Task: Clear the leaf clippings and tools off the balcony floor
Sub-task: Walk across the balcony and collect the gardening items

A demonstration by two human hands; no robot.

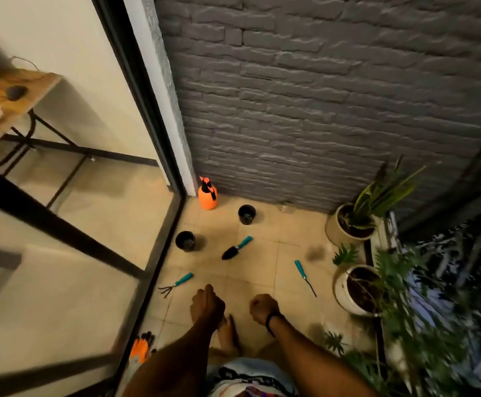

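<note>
Head view: the left hand (207,306) and right hand (263,308) hang over the tiled floor (262,270), each curled into a fist with nothing visible in it. Ahead on the floor lie a trowel (235,249), a rake (174,285) to its left beside the glass door (75,253), and a weeder (305,277) to its right. A sprayer (207,196) stands in the corner. Gloves (143,349) lie by the door.

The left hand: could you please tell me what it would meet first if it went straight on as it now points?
Probably the trowel, lying on the floor ahead of the left hand, though the hand's height above it is unclear.
</note>
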